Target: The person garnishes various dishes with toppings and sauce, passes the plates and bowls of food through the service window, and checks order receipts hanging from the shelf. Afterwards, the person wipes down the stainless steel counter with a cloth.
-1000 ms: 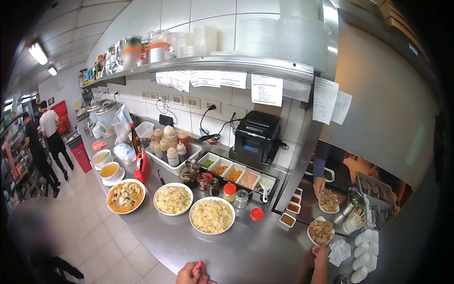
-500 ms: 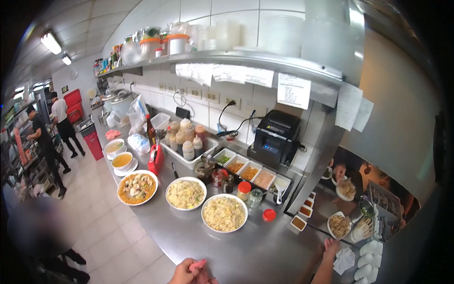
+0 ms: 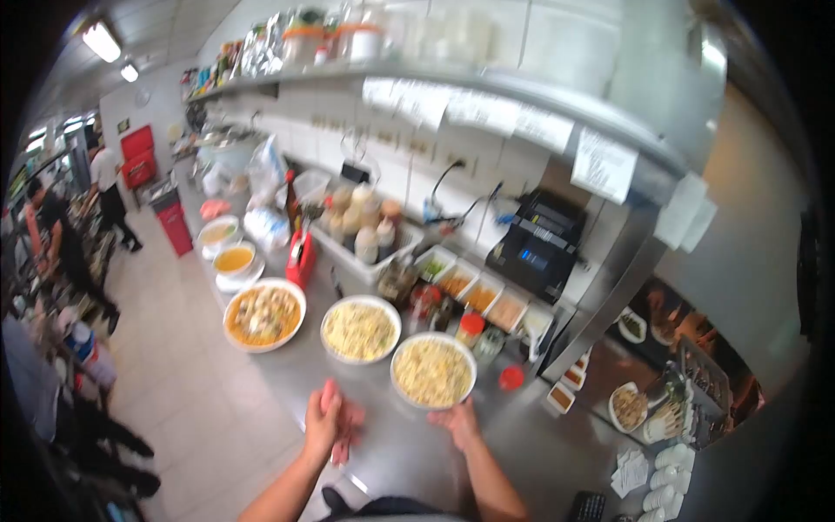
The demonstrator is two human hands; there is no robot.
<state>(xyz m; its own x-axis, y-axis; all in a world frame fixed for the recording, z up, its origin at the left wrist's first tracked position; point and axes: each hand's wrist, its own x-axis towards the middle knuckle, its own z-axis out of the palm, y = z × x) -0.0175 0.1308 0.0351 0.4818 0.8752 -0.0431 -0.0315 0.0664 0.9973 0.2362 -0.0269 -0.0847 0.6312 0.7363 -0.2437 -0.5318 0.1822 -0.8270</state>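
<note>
My left hand [image 3: 320,421] is closed around a pink cloth [image 3: 350,423], which shows above and beside the fingers near the counter's front edge. My right hand [image 3: 458,422] is at the near rim of the right-hand plate of fried rice [image 3: 432,371], fingers apart; whether it bears any weight cannot be seen. Another plate of fried rice [image 3: 361,329] stands just left of that one. Farther left is a white plate of orange-coloured food with pale pieces on top [image 3: 264,317].
Behind the plates stand a red-lidded jar [image 3: 470,328], a basket of sauce bottles [image 3: 365,244] and small trays of toppings [image 3: 478,299]. Soup bowls [image 3: 234,258] line the left side. A black printer [image 3: 537,246] sits by the wall. Co-workers [image 3: 61,226] stand across the aisle.
My right hand has moved left from the counter's right side to the right-hand rice plate. My left hand, still with the pink cloth, has risen farther into view. The camera view has shifted.
</note>
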